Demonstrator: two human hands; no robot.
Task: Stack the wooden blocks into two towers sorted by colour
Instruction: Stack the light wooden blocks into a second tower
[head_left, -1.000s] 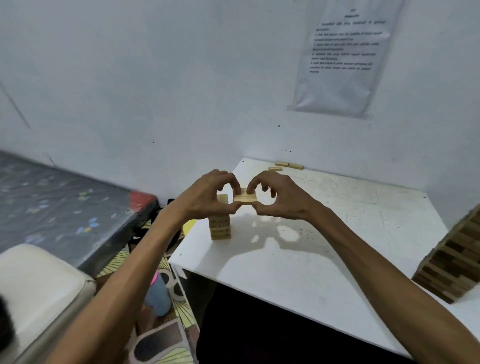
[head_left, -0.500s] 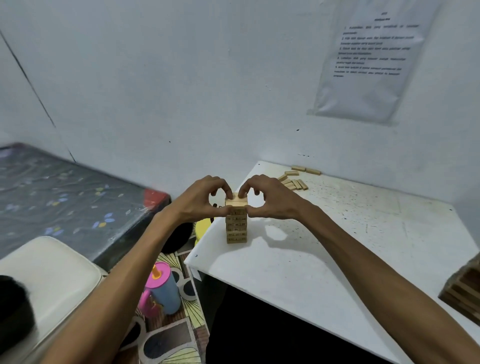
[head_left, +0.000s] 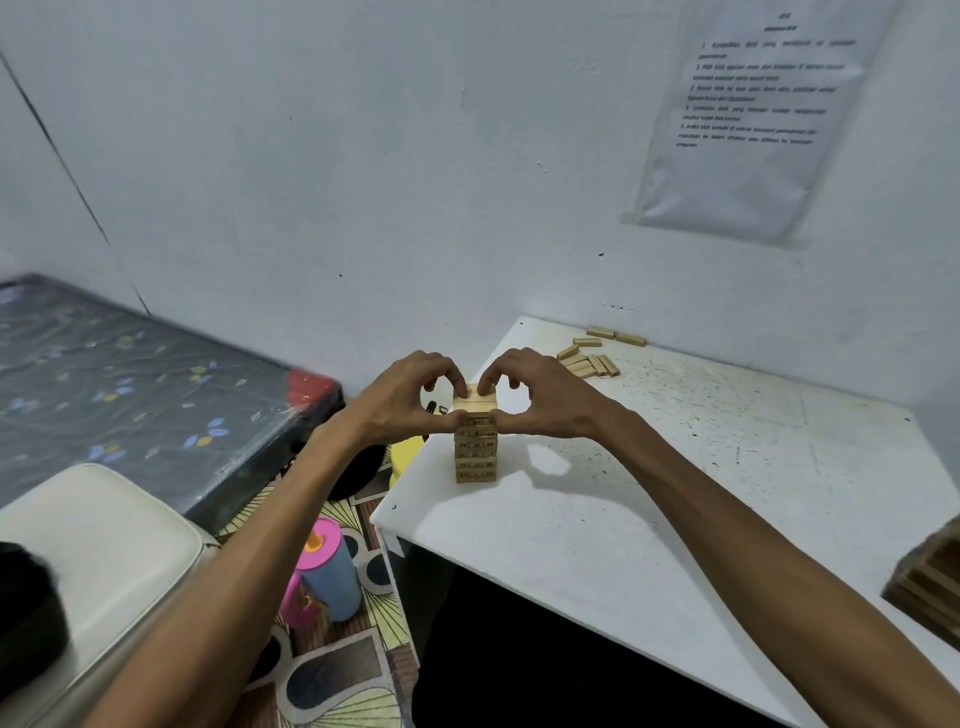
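Pale wooden blocks are standing as an upright tower (head_left: 476, 447) near the front left corner of a white table (head_left: 675, 493), its long axis running straight up from the tabletop. Printed numbers are showing on its near face, too small to read. The top layer (head_left: 475, 402) is lying flat, and its blocks appear to be running left to right across the view, though the fingers are covering part of them.

The left hand (head_left: 402, 402) and the right hand (head_left: 540, 400) are meeting over the tower from opposite sides. Each is curling its fingers in a narrow pinch, fingertips pressing down on the top layer and thumb pressing against the tower's side just below. The top layer is sitting directly between the two hands, with the rest of the tower hanging clear beneath them.

Loose pale blocks (head_left: 589, 361) are lying scattered near the table's far edge, well apart from the tower. A darker wooden stack (head_left: 930, 587) is showing at the right edge of the view.
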